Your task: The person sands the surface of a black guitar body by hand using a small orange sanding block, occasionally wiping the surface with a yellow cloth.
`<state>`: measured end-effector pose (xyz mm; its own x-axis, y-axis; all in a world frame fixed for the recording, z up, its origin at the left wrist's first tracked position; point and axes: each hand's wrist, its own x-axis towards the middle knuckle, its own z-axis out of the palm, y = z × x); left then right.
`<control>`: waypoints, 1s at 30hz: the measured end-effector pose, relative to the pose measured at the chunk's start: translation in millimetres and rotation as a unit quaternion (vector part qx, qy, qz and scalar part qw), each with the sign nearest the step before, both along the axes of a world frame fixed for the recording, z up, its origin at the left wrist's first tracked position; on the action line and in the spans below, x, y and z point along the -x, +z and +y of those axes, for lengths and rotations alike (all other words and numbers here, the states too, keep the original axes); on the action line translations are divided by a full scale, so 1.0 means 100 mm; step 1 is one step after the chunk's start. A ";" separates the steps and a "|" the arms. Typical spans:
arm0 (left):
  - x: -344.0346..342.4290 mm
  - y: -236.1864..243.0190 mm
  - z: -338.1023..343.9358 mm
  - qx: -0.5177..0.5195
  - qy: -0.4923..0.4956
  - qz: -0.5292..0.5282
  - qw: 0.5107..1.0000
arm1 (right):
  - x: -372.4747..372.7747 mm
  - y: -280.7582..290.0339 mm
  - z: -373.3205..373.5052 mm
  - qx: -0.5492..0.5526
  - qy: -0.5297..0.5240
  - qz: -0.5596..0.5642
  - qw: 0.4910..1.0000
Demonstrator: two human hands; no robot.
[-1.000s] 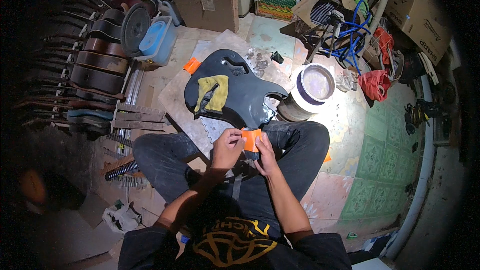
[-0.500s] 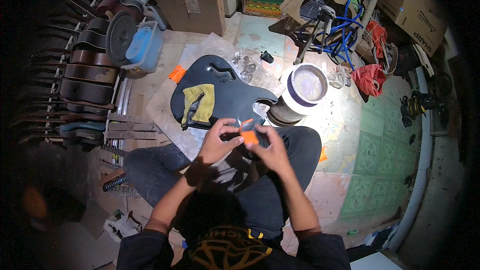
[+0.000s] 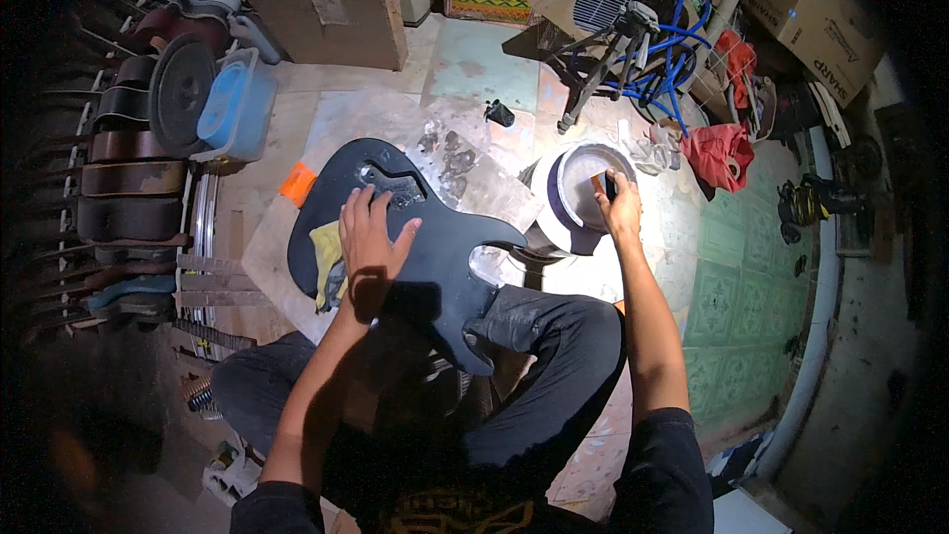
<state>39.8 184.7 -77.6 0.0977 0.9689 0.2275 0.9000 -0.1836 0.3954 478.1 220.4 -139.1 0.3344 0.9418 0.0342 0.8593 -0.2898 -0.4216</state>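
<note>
- The left hand (image 3: 371, 249), its fingers spread apart, is over the dark guitar-shaped body (image 3: 450, 249); whether the palm presses on it I cannot tell
- The right hand (image 3: 621, 210) is at the basin (image 3: 583, 166), fingers clamped on a small orange and dark piece (image 3: 599, 184)
- The body lies face up on a pale stained board (image 3: 470, 160), its near end reaching the person's legs
- Judging by looks, it is part-finished: the visible face is already dark nearly all over, while pale patches remain in the hollow (image 3: 403, 191), and no neck or strings are on it
- A yellow cloth (image 3: 324, 252) lies on the body, partly hidden by the left forearm; another orange piece (image 3: 297, 184) sits just beyond its edge
- The board is on a worn tiled floor (image 3: 736, 307), brightly lit near the basin, with a small black container (image 3: 500, 114) beyond the body
- Around the room: a row of guitars (image 3: 133, 178) at left, a clear tub (image 3: 255, 119), a coiled blue hose (image 3: 682, 69), a red bag (image 3: 719, 156) and a cardboard box (image 3: 825, 25)
</note>
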 end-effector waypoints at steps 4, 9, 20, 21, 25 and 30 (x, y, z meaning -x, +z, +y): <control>-0.01 -0.27 0.07 -0.007 0.050 0.066 0.997 | 0.03 -0.29 0.10 0.007 0.031 -0.024 0.999; -0.14 -0.25 0.11 0.009 0.036 0.101 0.994 | -0.03 -0.34 0.12 0.038 0.022 0.001 0.999; 0.08 -0.14 0.20 0.024 -0.068 0.066 0.995 | 0.16 0.26 -0.03 -0.075 -0.023 0.217 0.973; 0.13 -0.16 0.21 0.020 -0.079 0.062 0.995 | 0.34 0.41 -0.16 -0.078 -0.003 0.242 0.967; 0.27 -0.17 0.23 0.009 -0.113 0.061 0.992 | 1.45 1.02 -0.89 -0.002 0.044 0.330 0.943; 0.38 -0.24 0.27 -0.008 -0.115 0.066 0.991 | 1.98 0.69 -1.41 0.053 -0.009 0.610 0.791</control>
<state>1.4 212.0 -101.3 0.3461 0.9135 0.2141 0.8767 -0.3961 0.2730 279.8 79.0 -69.8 0.0723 0.9125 -0.4027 -0.1732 -0.3862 -0.9060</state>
